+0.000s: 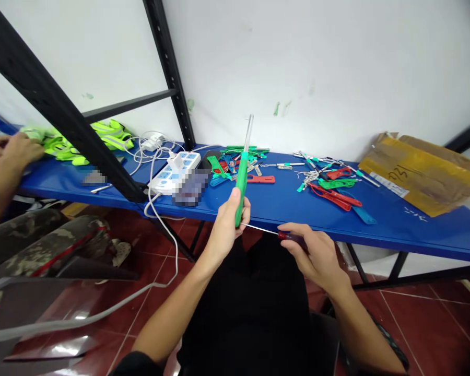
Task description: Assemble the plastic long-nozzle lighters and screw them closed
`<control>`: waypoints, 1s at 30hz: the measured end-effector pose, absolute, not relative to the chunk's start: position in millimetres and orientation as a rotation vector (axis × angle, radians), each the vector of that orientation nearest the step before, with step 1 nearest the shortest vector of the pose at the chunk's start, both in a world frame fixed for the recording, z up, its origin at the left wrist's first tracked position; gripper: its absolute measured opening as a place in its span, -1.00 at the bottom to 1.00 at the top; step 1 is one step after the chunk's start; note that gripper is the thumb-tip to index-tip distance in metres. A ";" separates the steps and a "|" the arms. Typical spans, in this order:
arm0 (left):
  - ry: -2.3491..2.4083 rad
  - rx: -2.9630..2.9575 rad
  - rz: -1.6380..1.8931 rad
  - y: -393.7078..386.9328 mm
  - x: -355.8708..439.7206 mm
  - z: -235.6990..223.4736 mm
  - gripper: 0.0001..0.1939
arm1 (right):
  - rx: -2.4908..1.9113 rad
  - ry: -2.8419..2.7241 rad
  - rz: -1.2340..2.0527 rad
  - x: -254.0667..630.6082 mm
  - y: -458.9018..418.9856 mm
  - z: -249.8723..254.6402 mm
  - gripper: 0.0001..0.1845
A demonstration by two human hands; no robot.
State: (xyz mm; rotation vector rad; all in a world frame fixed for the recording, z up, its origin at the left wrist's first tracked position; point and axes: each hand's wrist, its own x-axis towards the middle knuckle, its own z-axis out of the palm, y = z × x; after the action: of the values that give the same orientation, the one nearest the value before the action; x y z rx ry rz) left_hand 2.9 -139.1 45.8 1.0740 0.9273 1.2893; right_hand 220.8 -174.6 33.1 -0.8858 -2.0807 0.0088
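Note:
My left hand (229,222) is closed round the green handle of a long-necked lighter (242,180), its silvery tube pointing up toward the wall. In my right hand (317,250) is a screwdriver (284,235) with a dark red handle. Its thin shaft runs left to the lower end of the lighter; whether the tip touches the casing is hidden by my left fingers. Beyond my hands, on the blue table (285,201), lie green, red and blue casing parts (260,179). Silvery tubes with loose wires (311,175) and more red casing pieces (332,196) lie further right.
A white power strip (176,172) with plugs and cables stands left of the parts, by a black metal post (168,73). A cardboard box with yellow tape (423,172) sits at the right. At far left, another person's hands (21,151) are near neon-yellow straps (112,136).

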 end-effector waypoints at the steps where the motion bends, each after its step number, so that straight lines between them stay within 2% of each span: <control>1: 0.939 1.083 1.291 -137.9 0.8 46.8 -0.31 | -0.889 -2.099 0.067 220.6 -174.8 32.3 -0.79; 5: 0.950 1.107 1.264 -137.5 -4.9 51.2 -0.30 | -0.813 -2.064 0.277 221.6 -173.0 28.6 -0.83; 9: 0.944 1.101 1.294 -140.9 -2.1 54.3 -0.30 | -0.881 -1.942 0.278 219.6 -171.0 28.2 -0.89; 13: 0.934 1.132 1.279 -140.9 2.3 53.4 -0.31 | -1.028 -1.938 0.282 220.1 -171.3 32.5 -0.73; 14: 0.931 1.138 1.283 -140.4 2.3 52.7 -0.32 | -1.030 -1.952 0.312 220.9 -171.5 32.8 -0.75; 16: 0.931 1.143 1.293 -139.1 1.0 51.4 -0.33 | -0.982 -1.951 0.418 222.7 -172.1 31.5 -0.85; 20: 0.939 1.123 1.262 -137.9 -1.3 49.8 -0.31 | -0.839 -1.898 0.665 224.5 -175.7 26.0 -0.86; 25: 0.932 1.108 1.321 -140.2 2.6 49.3 -0.31 | -0.932 -1.896 0.467 222.3 -176.3 32.9 -0.92; 28: 0.932 1.118 1.322 -141.6 4.2 49.5 -0.31 | -1.035 -1.956 0.305 222.4 -173.0 39.9 -0.66; 30: 0.934 1.117 1.322 -141.6 3.9 49.5 -0.31 | -1.060 -1.994 0.300 223.9 -171.3 40.8 -0.72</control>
State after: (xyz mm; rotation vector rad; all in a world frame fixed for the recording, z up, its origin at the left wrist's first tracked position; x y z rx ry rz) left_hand 3.9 -141.6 49.5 1.1175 0.9339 1.3223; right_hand 223.9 -171.3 40.8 -1.0597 -1.9941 0.3004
